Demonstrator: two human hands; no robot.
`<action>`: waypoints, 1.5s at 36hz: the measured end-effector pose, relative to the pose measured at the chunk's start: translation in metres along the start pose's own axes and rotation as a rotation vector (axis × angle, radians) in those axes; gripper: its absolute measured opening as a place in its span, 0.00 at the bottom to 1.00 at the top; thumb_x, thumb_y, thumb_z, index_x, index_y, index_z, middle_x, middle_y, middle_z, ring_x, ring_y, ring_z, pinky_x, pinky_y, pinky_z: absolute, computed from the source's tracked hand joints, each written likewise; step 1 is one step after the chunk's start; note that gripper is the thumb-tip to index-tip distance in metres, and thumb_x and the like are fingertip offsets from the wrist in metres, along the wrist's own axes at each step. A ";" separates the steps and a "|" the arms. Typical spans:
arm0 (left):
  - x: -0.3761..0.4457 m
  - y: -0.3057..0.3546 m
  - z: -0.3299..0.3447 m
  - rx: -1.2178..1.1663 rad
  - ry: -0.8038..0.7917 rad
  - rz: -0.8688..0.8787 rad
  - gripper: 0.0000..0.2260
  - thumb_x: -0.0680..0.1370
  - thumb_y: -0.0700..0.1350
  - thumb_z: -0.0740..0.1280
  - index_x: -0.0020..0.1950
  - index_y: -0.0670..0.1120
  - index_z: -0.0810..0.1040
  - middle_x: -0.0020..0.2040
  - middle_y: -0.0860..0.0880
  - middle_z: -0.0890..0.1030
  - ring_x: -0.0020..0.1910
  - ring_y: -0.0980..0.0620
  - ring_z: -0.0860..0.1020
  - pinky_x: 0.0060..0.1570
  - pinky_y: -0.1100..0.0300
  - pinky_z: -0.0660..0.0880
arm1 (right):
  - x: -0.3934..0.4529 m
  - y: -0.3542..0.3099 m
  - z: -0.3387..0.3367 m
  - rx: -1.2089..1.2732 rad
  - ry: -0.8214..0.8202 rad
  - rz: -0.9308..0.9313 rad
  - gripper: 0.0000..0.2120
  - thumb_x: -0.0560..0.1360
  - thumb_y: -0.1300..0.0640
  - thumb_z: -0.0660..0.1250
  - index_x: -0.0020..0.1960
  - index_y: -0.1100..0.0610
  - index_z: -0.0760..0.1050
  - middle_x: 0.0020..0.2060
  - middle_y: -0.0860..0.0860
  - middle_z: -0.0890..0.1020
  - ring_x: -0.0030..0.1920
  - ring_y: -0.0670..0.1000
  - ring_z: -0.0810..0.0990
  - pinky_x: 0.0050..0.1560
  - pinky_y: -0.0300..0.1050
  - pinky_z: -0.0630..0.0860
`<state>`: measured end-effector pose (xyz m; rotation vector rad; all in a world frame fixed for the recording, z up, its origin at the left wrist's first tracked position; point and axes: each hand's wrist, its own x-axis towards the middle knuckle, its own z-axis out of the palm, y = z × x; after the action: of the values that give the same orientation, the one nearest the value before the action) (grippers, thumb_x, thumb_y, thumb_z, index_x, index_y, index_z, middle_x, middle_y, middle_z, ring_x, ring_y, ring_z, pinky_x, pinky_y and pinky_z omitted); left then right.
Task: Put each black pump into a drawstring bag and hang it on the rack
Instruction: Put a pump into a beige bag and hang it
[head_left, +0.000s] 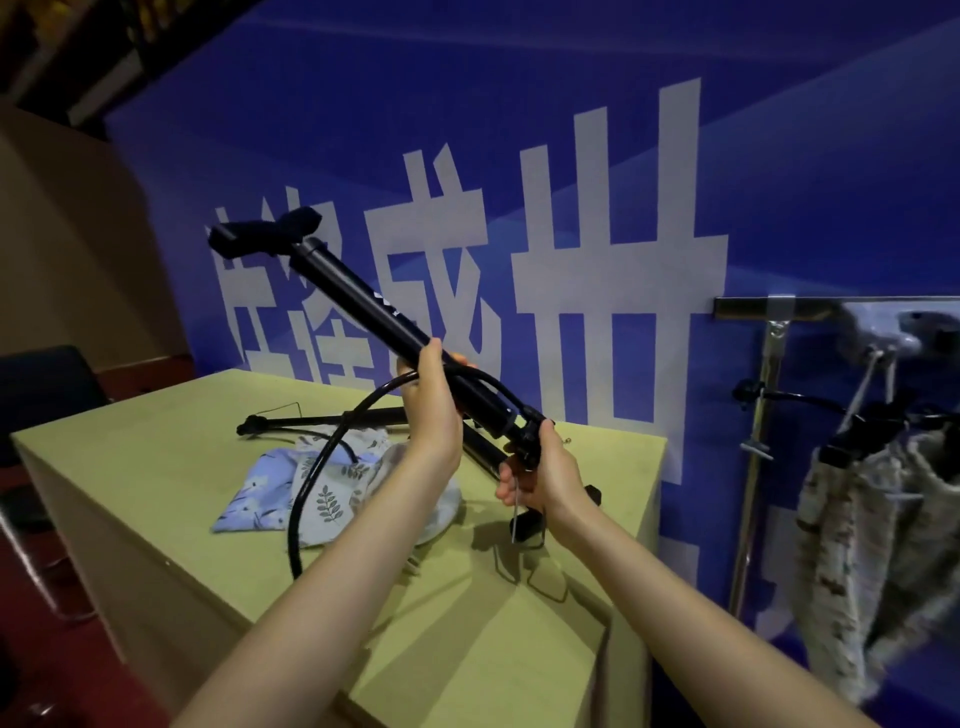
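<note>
Black pump up off the table, left hand wrapped round the barrel and hose, right hand clamped on the base end (probably tidying it for a floral drawstring bag below), rack waiting alongside.

Pump, held: black barrel, black handle, small white mark on the barrel; black hose.
Second pump, on the table: black.
Table: pale yellow-green.
Drawstring bags on the table: light blue with white flowers; white with grey-green leaf sprigs.
Hanging bag: mottled beige, brown and cream, white cord.
Rack: silver metal.
Backdrop: deep blue, large white characters.
Floor: dark red.
</note>
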<state>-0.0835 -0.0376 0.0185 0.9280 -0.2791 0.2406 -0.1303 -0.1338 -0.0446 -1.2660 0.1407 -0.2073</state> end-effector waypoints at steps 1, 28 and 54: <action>-0.001 -0.002 -0.002 0.021 0.001 -0.003 0.06 0.81 0.47 0.62 0.51 0.45 0.69 0.33 0.53 0.77 0.34 0.54 0.77 0.45 0.55 0.76 | 0.001 0.002 0.003 -0.015 -0.020 0.003 0.28 0.84 0.45 0.41 0.50 0.63 0.72 0.26 0.55 0.74 0.24 0.53 0.74 0.28 0.41 0.73; 0.009 0.021 -0.044 0.580 -0.155 -0.213 0.32 0.80 0.66 0.49 0.62 0.42 0.77 0.43 0.45 0.80 0.39 0.51 0.79 0.39 0.58 0.75 | -0.010 0.006 0.046 -0.598 -0.015 -0.578 0.10 0.80 0.51 0.62 0.43 0.55 0.73 0.35 0.49 0.76 0.34 0.47 0.73 0.38 0.45 0.71; 0.000 0.034 -0.089 1.074 -0.302 0.131 0.16 0.84 0.54 0.48 0.56 0.48 0.73 0.44 0.50 0.78 0.44 0.53 0.76 0.40 0.65 0.69 | 0.024 -0.100 0.081 0.291 -0.169 -0.316 0.14 0.84 0.54 0.53 0.43 0.57 0.70 0.24 0.47 0.65 0.24 0.45 0.62 0.26 0.38 0.62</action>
<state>-0.0824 0.0542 -0.0067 2.0205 -0.5056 0.3805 -0.0967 -0.0928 0.0748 -1.0050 -0.2304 -0.3771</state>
